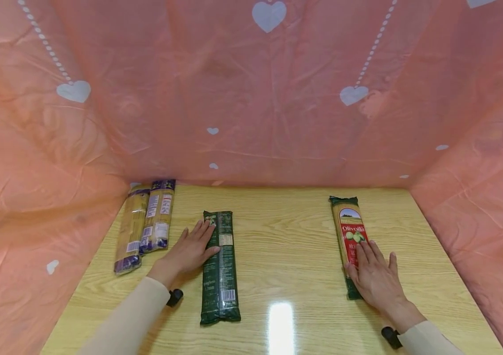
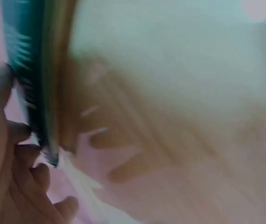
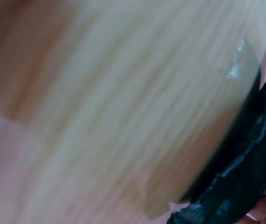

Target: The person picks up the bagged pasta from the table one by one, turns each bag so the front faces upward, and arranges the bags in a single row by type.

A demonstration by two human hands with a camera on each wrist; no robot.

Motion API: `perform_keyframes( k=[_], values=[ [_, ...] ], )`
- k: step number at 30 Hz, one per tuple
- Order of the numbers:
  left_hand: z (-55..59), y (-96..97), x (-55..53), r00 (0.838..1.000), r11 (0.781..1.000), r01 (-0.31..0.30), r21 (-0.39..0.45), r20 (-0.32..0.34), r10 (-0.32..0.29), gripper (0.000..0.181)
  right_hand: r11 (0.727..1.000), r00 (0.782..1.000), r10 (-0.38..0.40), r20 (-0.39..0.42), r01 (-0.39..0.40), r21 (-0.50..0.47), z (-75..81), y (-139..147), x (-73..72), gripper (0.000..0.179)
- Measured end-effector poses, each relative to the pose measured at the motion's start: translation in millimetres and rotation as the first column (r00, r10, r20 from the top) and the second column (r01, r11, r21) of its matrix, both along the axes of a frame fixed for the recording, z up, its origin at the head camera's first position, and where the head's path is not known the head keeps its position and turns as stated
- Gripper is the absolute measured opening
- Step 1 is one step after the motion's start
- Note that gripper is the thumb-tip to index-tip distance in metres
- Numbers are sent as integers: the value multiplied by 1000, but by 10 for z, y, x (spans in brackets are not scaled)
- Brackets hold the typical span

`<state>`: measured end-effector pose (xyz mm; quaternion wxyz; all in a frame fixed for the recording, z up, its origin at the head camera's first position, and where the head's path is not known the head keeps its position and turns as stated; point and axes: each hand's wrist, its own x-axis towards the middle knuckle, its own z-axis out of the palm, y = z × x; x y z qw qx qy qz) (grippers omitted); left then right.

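Note:
In the head view, a green spaghetti pack lies back side up, left of the table's middle. My left hand touches its upper left part, fingers extended and thumb across the wrapper. To the right lies another spaghetti pack, its red Olivoilà label facing up. My right hand rests on its lower half with straight fingers, covering part of the label. The left wrist view shows the pack's green edge beside my fingers. A dark green pack end appears in the right wrist view, which is blurred.
Two spaghetti packs with purple ends, one on the left and one beside it, lie side by side at the table's far left. A pink sheet with white hearts hangs around the back and sides of the wooden table.

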<state>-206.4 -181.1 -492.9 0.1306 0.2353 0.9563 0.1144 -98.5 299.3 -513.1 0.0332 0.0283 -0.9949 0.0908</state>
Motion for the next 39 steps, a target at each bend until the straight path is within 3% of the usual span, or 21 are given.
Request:
perform_keyframes(
  k=[8,18,22,27,34,39],
  values=[
    [-149,-114,42,996,996,56,-72,-60,-61,76,1000,1000,-16,19,16,-9,13,-76,-23,72],
    [-183,59,60,993,992,55,-118,-96,-67,76,998,1000,-11,-6,11,-66,27,-363,-38,70],
    [-159,186,80,994,990,42,-134,-93,-55,76,998,1000,15,7,-14,-61,21,-567,-42,72],
    [-166,403,69,991,990,39,-138,-119,-55,76,997,997,59,-42,-61,-43,11,-820,-24,68],
    [-198,827,41,989,986,46,-160,-135,-68,75,989,985,135,-109,-140,-39,-21,-1160,39,67],
    [-211,1128,63,988,986,47,-161,-140,-70,75,976,973,204,-106,-211,-61,-30,-1368,132,66]
  ],
)
